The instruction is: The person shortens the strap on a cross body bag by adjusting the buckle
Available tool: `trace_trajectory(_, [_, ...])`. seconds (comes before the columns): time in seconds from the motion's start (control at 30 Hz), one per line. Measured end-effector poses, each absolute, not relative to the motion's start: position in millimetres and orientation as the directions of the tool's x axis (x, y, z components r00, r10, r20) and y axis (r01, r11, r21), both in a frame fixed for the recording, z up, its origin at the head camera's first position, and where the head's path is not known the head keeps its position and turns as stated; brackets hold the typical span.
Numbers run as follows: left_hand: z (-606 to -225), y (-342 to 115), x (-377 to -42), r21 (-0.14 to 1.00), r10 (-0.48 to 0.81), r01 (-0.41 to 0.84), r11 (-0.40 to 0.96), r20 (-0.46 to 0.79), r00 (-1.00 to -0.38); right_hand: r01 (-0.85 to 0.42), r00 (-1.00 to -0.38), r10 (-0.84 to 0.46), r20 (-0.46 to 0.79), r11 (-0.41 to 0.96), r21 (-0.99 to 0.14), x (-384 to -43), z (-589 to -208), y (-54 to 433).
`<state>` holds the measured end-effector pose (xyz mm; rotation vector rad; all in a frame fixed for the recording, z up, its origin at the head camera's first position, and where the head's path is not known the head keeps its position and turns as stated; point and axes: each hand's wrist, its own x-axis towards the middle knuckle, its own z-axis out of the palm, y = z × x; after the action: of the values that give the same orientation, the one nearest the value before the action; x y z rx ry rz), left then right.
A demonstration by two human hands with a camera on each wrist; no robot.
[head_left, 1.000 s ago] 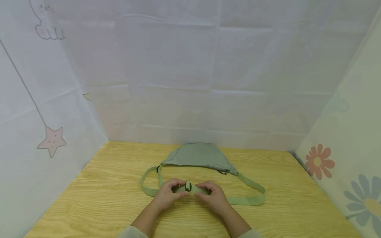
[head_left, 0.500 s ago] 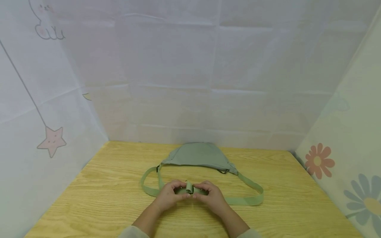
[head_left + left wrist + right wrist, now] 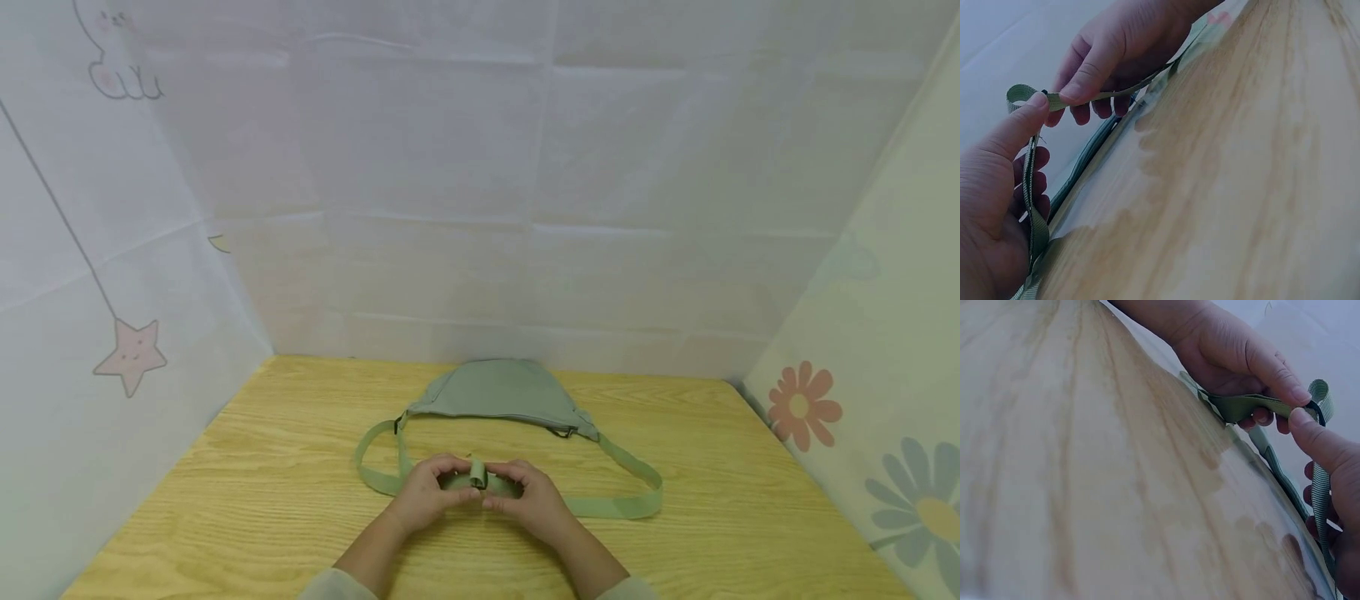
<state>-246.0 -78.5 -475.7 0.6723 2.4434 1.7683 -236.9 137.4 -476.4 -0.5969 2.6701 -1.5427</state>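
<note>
A grey-green belt bag [image 3: 502, 390] lies toward the back of the table, its green webbing strap [image 3: 618, 506] looping forward to both hands. My left hand [image 3: 423, 493] pinches the strap just left of a dark slider buckle [image 3: 1314, 410], thumb in front and fingers behind. On the other side my right hand [image 3: 536, 497] pinches the webbing, its thumb tip close to the left thumb. Between the fingertips a small strap loop [image 3: 1019, 94] stands up out of the buckle. Fingers partly hide the buckle in the head view.
A second dark adjuster [image 3: 397, 426] sits on the strap near the bag's left end. The zip pull [image 3: 561, 433] hangs at the bag's front right. Light printed cloth walls [image 3: 480, 275] enclose the wooden table [image 3: 262, 500] at the back and sides.
My right hand has come left to the buckle, so the fingertips nearly meet. The small loop stands bigger over the buckle, and the right strap has shifted slightly left. The bag has stayed put.
</note>
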Motion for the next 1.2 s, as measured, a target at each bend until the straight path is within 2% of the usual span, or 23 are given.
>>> trace_trajectory(0.27, [-478.4,-80.2,-248.5,0.902,0.348,0.317,0.293,0.209,-0.914,-0.461,-0.886,-0.367,0.285,0.619,-0.636,-237.7,-476.3,148.8])
trace_trajectory(0.47, [-477.1,-81.3,-248.3,0.909,0.338,0.308,0.280,0.207,-0.918,-0.486,-0.874,-0.367,0.318,0.667,-0.565,-236.0,-476.7,161.5])
trace_trajectory(0.9, [-477.8,-82.2,-248.8,0.916,0.338,0.303,0.265,0.206,-0.918,-0.449,-0.893,-0.355,0.275,0.667,-0.594,-234.6,-478.9,166.9])
trace_trajectory(1.2, [-475.1,-81.8,-247.7,0.936,0.315,0.273,0.221,0.196,-0.929,-0.327,-0.939,-0.290,0.183,0.601,-0.729,-235.8,-481.6,168.9])
